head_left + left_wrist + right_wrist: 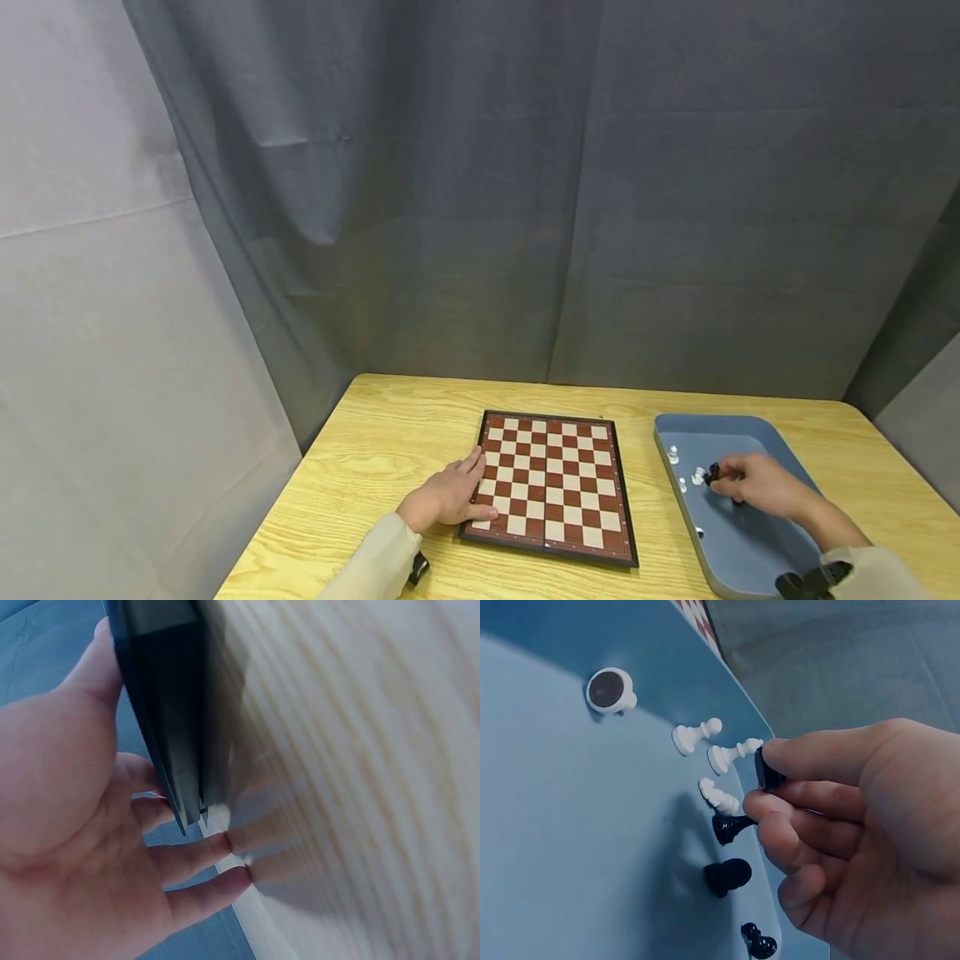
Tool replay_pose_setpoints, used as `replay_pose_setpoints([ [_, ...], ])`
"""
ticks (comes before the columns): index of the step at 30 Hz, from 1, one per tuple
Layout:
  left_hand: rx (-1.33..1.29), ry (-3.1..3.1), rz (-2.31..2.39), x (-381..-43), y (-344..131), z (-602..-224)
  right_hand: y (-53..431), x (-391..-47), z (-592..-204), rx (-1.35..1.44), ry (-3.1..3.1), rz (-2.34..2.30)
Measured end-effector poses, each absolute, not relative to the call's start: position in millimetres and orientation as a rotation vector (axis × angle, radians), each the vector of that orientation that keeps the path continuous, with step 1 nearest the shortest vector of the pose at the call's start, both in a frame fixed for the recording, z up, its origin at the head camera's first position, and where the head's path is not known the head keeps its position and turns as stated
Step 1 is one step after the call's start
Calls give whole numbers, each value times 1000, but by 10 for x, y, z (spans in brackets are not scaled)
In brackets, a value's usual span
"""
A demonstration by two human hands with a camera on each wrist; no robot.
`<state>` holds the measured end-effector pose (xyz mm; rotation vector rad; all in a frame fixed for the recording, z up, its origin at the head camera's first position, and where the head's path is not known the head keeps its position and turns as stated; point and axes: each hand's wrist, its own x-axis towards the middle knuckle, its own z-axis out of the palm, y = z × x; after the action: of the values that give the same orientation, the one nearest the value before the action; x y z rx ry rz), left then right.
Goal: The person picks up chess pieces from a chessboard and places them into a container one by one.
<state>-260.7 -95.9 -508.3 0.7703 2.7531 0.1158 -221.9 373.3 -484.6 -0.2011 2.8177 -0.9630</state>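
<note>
A chessboard (551, 487) with brown and cream squares lies flat on the table, no pieces on its squares. My left hand (448, 493) rests at its left edge, thumb and fingertips over the border. In the left wrist view, two fingers (199, 859) reach down to the wood beside the board's dark side (161, 690). Over the blue tray (750, 542), my right hand (877, 817) pinches a black chess piece (767, 771) between thumb and fingers. Its upper part is hidden by the hand. Below lie white pawns (696, 735) and black pieces (727, 876).
The wooden table (360, 467) carries the board in the middle and the tray at the right. Another white piece (609, 690) lies on its side in the tray, dark base showing. A grey curtain (465, 208) hangs behind the table's far edge.
</note>
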Motion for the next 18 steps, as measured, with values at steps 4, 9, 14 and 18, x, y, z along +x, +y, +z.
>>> replay_pose_setpoints([
  [4,768,2754,117,-2622,-975,-5087,3760,-2237,-4875,-221,2772,-964],
  [9,765,2760,103,-2635,-976,-5124,3779,-2248,-4892,-190,2736,-963],
  [14,755,2749,111,-2626,-966,-5149,3777,-2203,-4897,-158,2727,-975],
  [18,751,2745,113,-2621,-962,-5143,3757,-2168,-4903,-195,2742,-995],
])
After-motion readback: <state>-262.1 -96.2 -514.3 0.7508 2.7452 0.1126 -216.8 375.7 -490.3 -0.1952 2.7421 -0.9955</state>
